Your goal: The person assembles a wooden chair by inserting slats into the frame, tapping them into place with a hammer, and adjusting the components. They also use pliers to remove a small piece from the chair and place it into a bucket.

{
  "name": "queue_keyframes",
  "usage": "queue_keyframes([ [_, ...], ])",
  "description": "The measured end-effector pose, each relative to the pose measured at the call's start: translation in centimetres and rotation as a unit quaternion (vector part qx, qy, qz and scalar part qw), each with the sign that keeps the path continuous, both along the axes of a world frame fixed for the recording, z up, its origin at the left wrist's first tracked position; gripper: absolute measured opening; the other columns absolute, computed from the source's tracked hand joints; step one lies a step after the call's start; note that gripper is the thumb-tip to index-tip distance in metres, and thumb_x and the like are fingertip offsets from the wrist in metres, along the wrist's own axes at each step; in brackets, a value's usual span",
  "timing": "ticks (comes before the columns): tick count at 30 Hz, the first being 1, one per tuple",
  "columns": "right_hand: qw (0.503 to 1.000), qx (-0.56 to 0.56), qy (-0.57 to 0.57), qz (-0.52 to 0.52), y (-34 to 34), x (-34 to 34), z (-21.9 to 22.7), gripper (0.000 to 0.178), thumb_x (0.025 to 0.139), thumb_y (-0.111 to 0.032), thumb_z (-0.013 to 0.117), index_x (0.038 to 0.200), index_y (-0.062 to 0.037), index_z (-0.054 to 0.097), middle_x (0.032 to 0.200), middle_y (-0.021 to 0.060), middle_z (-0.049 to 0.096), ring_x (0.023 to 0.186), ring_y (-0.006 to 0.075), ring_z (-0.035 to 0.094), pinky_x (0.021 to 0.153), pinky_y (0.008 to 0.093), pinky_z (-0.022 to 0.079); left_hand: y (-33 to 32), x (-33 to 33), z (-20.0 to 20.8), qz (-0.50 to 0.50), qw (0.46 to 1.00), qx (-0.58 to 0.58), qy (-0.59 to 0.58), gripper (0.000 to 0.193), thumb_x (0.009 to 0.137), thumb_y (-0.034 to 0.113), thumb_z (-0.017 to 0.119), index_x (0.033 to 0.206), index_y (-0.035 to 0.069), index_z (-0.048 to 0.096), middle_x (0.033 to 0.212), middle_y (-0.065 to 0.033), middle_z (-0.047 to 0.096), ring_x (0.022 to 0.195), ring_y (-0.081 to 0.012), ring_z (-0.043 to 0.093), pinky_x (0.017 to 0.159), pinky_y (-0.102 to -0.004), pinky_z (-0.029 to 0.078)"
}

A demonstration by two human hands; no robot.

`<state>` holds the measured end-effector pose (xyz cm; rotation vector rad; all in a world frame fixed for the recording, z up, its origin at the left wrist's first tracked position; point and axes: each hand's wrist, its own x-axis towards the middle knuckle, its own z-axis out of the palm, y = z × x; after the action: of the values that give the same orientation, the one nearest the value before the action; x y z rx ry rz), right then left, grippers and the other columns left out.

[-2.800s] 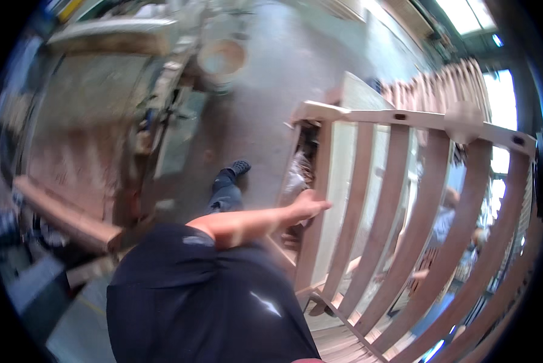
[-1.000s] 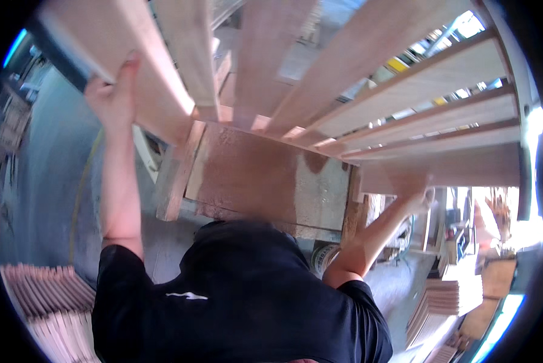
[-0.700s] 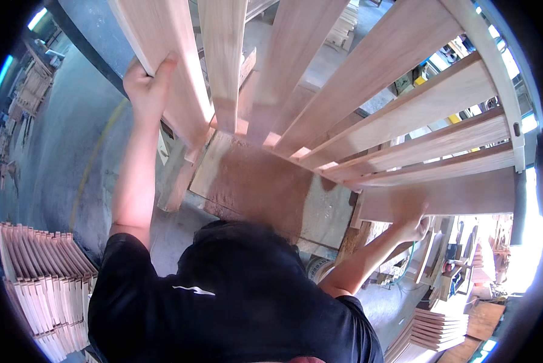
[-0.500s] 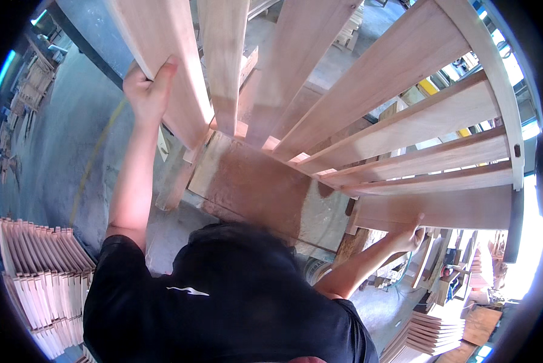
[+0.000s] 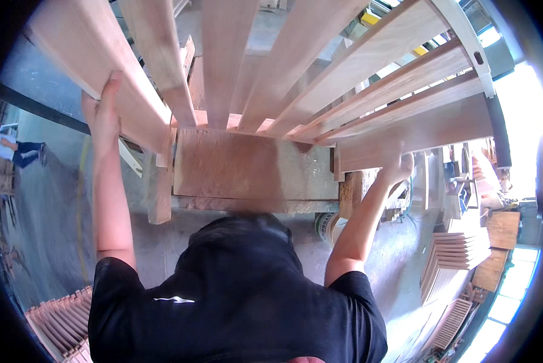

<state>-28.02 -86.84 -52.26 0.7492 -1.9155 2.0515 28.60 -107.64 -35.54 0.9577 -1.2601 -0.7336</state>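
We hold a slatted wooden frame (image 5: 320,78) up in front of us with both arms raised. Our left hand (image 5: 105,115) grips the outermost board at the frame's left edge, its fingers (image 5: 111,91) pressed together and laid flat along the board's face. Our right hand (image 5: 395,169) grips the underside of the broad board at the frame's right edge; that hand is blurred, and we cannot tell how its fingers lie beyond that they curl up against the wood.

We count about seven slats fanning upward from one cross rail (image 5: 241,124), joined at the upper right by a pale curved rail (image 5: 471,48). A dark rounded piece (image 5: 498,133) runs down below that rail's end.

Just beneath the cross rail lies a flat brown wooden panel (image 5: 253,163), and two short wooden posts stand by it, one at its left edge (image 5: 161,193) and one at its right (image 5: 350,193). Near the right post a round, light-coloured container (image 5: 329,227) sits on the floor (image 5: 47,230), half hidden by our arm; its label is too blurred to tell.

We see two stacks of thin wooden pieces: one at the lower left (image 5: 59,320) and one at the right (image 5: 456,260), with flat brown boards (image 5: 501,230) just beside the latter. Yellow shapes (image 5: 368,18) show between the slats at the top. Another person (image 5: 11,151) is at the far left edge.
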Motion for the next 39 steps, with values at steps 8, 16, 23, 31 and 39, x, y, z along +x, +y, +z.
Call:
queue_keyframes([
  [8,0.953,0.292,0.057,-0.055,3.3,-4.1,0.1,0.014,0.082,-0.013,0.076,0.086,0.0005,0.076,0.079,0.0115,0.074,0.071,0.0175,0.069,0.068,0.0322,0.053,-0.4,-1.6,0.1,-0.075,0.996,0.035,-0.035,0.066,0.087,0.029,0.076,0.136,-0.008,0.050,0.129,-0.0165,0.057,0.118,-0.0237,0.054,0.102,-0.0344,0.041],
  [16,0.939,0.321,0.026,-0.123,1.7,-3.2,-1.1,0.026,0.077,-0.028,0.074,0.085,-0.0044,0.069,0.083,0.0176,0.072,0.081,0.0341,0.071,0.075,0.0410,0.054,-2.7,1.2,-3.5,-0.027,0.998,0.036,-0.053,0.052,0.092,0.025,0.073,0.128,-0.009,0.058,0.126,-0.0170,0.061,0.110,-0.0261,0.058,0.098,-0.0380,0.046],
  [23,0.936,0.314,-0.095,-0.125,1.0,0.8,1.8,0.032,0.080,-0.032,0.076,0.096,-0.0052,0.067,0.090,0.0177,0.072,0.088,0.0367,0.070,0.077,0.0444,0.053,-3.8,2.3,-3.2,0.045,0.987,0.042,-0.150,0.054,0.092,0.025,0.074,0.128,-0.011,0.058,0.129,-0.0176,0.061,0.110,-0.0247,0.059,0.097,-0.0376,0.048],
  [31,0.950,0.277,-0.113,-0.089,0.0,-1.2,0.3,0.038,0.077,-0.040,0.079,0.094,-0.0063,0.075,0.090,0.0168,0.074,0.085,0.0334,0.072,0.074,0.0425,0.054,-2.1,0.9,-3.1,0.059,0.993,0.044,-0.090,0.059,0.087,0.030,0.078,0.128,-0.009,0.060,0.126,-0.0155,0.063,0.107,-0.0251,0.061,0.093,-0.0367,0.051],
  [39,0.987,0.141,0.062,-0.041,0.1,-2.4,-2.2,0.023,0.081,-0.020,0.084,0.087,0.0007,0.077,0.083,0.0060,0.075,0.078,0.0110,0.066,0.077,0.0274,0.051,-3.3,1.7,-5.8,0.047,0.998,-0.010,-0.033,0.038,0.085,0.015,0.079,0.116,-0.006,0.068,0.117,-0.0107,0.067,0.102,-0.0182,0.061,0.093,-0.0307,0.048],
])
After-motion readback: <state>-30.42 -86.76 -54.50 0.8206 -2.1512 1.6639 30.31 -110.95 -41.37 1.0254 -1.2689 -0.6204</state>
